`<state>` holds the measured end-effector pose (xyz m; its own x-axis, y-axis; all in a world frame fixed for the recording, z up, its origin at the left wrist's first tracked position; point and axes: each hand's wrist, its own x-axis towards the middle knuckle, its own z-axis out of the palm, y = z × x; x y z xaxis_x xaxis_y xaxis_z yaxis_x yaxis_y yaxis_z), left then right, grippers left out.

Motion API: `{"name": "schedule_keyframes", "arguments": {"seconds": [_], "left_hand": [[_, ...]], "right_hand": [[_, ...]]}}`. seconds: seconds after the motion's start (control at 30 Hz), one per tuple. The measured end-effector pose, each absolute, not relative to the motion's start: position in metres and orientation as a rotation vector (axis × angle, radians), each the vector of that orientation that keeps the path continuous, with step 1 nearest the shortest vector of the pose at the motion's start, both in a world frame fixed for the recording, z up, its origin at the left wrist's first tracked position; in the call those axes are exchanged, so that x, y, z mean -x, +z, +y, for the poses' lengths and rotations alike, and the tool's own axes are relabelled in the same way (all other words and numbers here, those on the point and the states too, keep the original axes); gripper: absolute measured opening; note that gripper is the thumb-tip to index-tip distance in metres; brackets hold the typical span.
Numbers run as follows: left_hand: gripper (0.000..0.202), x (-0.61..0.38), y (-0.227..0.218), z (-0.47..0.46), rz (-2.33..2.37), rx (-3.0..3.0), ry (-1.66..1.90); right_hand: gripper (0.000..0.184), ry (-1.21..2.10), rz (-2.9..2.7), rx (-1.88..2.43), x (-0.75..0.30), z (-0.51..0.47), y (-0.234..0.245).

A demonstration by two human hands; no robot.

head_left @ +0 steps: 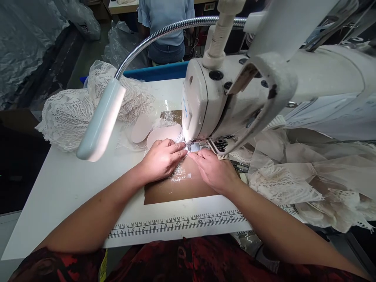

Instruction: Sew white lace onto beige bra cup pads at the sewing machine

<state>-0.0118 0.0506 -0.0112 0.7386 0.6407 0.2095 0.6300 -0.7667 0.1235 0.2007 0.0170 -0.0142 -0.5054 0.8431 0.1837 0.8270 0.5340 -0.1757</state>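
My left hand (163,158) lies flat on a thin sheer piece of fabric (179,174), fingers stretched toward the presser foot (194,145) of the white sewing machine (205,102). My right hand (214,169) rests beside it, fingers extended and pressing the same fabric just before the needle. Two pale oval cup pieces (152,131) lie behind my left hand. The fabric sits over a brown plate (179,192) set in the table.
A heap of white lace (73,109) lies at the back left, more lace and sheer cloth (299,176) at the right. A gooseneck lamp (101,121) hangs over the table. A printed ruler (176,223) runs along the front edge. A person in blue (166,27) stands behind.
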Motion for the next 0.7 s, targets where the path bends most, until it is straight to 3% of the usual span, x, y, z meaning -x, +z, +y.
{"name": "schedule_keyframes", "arguments": {"seconds": [0.4, 0.57, 0.7], "left_hand": [[0.038, 0.011, -0.007, 0.051, 1.143, -2.951, 0.266], [0.047, 0.012, 0.015, 0.038, 1.271, -2.891, 0.064], [0.041, 0.014, 0.034, 0.027, 1.174, -2.785, -0.026]], "right_hand": [[0.039, 0.109, -2.509, 1.366, -0.206, 0.015, -0.015], [0.034, 0.1, -2.494, 1.339, -0.209, 0.014, -0.018], [0.033, 0.074, -2.489, 1.347, -0.213, 0.013, -0.019]]}}
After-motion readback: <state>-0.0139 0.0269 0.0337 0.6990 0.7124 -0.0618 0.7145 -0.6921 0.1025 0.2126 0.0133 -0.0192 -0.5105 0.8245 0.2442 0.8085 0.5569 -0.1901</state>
